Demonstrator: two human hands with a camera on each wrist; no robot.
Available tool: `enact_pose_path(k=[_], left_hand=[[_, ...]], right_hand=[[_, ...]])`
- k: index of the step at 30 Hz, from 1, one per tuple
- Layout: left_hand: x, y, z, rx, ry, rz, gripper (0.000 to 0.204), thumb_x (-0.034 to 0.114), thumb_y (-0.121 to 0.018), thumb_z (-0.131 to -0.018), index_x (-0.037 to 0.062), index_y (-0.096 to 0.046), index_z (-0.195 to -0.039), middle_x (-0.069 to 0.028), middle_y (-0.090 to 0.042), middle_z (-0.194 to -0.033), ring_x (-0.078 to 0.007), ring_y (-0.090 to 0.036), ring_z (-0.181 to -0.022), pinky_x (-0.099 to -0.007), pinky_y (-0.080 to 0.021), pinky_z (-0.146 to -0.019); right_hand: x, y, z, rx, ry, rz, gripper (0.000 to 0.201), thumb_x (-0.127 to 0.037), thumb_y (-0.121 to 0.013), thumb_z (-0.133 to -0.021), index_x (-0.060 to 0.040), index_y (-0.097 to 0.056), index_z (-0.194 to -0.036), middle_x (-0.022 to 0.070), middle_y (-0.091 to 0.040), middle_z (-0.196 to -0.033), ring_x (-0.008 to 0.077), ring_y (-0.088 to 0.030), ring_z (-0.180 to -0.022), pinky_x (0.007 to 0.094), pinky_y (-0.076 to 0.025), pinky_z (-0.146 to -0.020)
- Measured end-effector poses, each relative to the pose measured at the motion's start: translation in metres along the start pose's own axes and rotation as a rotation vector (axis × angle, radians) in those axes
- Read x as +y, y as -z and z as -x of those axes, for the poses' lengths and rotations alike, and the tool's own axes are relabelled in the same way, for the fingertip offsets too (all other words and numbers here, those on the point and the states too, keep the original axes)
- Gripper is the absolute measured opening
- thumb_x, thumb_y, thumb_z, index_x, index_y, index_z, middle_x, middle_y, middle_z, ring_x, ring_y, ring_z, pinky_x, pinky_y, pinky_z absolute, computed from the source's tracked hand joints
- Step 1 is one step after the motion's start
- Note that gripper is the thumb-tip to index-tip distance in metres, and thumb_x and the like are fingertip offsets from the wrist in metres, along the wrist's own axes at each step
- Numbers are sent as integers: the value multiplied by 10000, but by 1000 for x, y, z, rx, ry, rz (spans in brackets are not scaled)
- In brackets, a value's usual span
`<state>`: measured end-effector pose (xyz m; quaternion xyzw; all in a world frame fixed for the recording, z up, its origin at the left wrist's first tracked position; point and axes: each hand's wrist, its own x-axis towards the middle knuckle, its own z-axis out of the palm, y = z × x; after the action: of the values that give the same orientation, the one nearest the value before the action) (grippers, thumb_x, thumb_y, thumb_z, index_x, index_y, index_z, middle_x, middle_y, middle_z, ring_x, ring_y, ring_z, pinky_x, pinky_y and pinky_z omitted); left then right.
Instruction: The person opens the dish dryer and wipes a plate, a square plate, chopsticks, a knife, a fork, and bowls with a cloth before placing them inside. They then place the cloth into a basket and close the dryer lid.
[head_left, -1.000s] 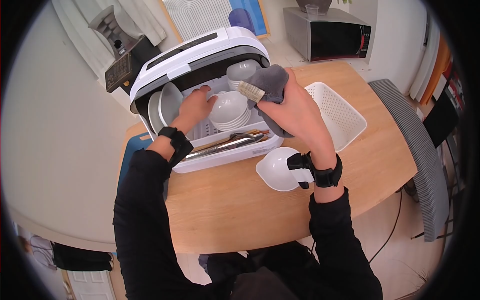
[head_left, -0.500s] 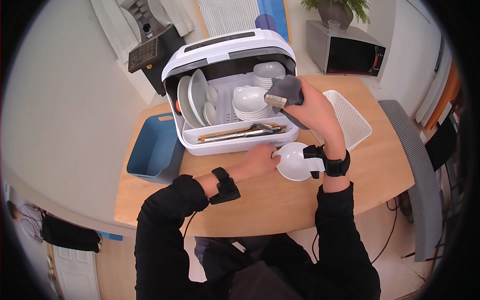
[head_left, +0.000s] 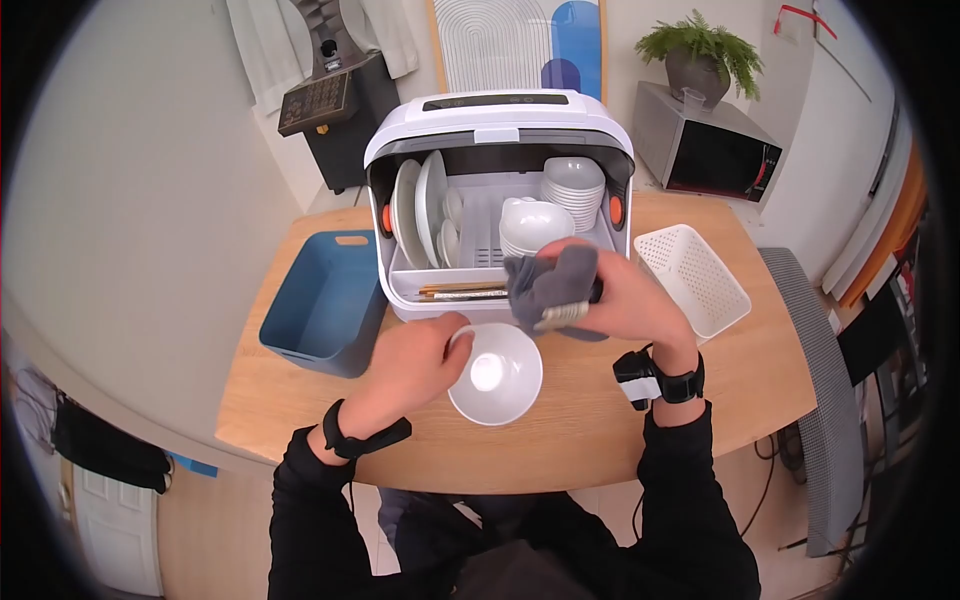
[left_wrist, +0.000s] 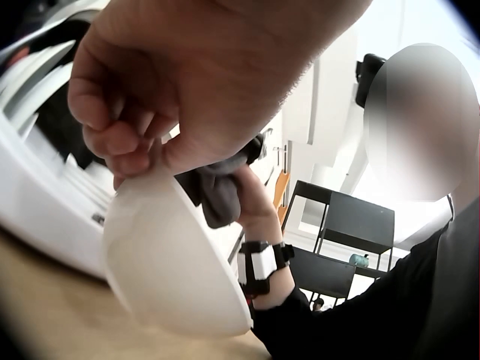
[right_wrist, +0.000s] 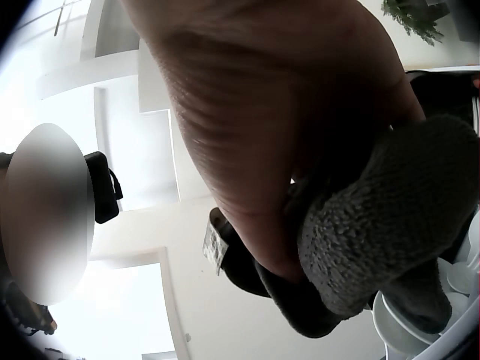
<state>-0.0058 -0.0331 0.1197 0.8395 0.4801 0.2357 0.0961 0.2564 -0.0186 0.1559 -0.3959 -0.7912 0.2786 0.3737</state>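
My left hand [head_left: 405, 365] pinches the rim of a white bowl [head_left: 497, 385] between thumb and fingers. In the left wrist view the bowl [left_wrist: 169, 262] hangs tilted from those fingertips, its outer side showing. A bunched dark grey cloth [head_left: 553, 285] with a pale label is gripped in my right hand [head_left: 635, 300], just beyond the bowl and over the front of the dish cabinet [head_left: 420, 300]. Up close in the right wrist view, the fuzzy cloth [right_wrist: 390, 217] hides most of the fingers. Inside the open cabinet stand plates [head_left: 430, 205], stacked bowls [head_left: 537, 222] and cutlery [head_left: 465, 292].
On the table's left stands a blue bin [head_left: 325, 300]. A white perforated basket [head_left: 695, 285] is at the right, beside my right forearm. Behind the table are a microwave [head_left: 710, 150] and a potted fern [head_left: 697, 70]. A grey checked bench [head_left: 815, 400] runs along the right side.
My left hand came out of the dish cabinet, took the white bowl from the table by its rim and raised it. The right hand brought the cloth lower, toward the bowl. The head view shifted.
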Motion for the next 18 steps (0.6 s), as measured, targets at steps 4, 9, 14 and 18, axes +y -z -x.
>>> enact_pose_path(k=[4,9,14,18], left_hand=[[9,21,-3,246,-100,-65,131,163,-618,-853,75,-671,-935,-113,-588,-589,-312,-597,-550,-380,-436,-497],[15,26,-9,288,-118,-32,87,154,-623,-847,70,-644,-848,-104,-574,-582,-297,-580,-530,-384,-421,-483],[12,23,-11,327,-214,-116,164,168,-609,-858,60,-554,-747,-81,-579,-602,-284,-592,-555,-400,-450,-501],[1,21,-17,370,-363,-128,168,155,-642,-837,73,-543,-728,-55,-563,-604,-253,-583,-555,-369,-444,-505]], right_hand=[[0,-36,-9,-100,95,46,630,-62,-764,-667,-119,-515,-1243,90,-648,-1004,285,-643,-923,354,-499,-805],[2,-59,-15,-81,-54,-150,706,2,-757,-648,-134,-466,-1277,98,-647,-1014,228,-640,-896,330,-492,-785],[22,-76,-21,-19,-19,-150,491,-10,-744,-677,-70,-581,-1136,99,-657,-992,184,-635,-848,299,-493,-764],[16,-82,-20,101,-2,-44,443,-34,-754,-682,-46,-600,-1096,92,-657,-954,180,-636,-842,294,-498,-759]])
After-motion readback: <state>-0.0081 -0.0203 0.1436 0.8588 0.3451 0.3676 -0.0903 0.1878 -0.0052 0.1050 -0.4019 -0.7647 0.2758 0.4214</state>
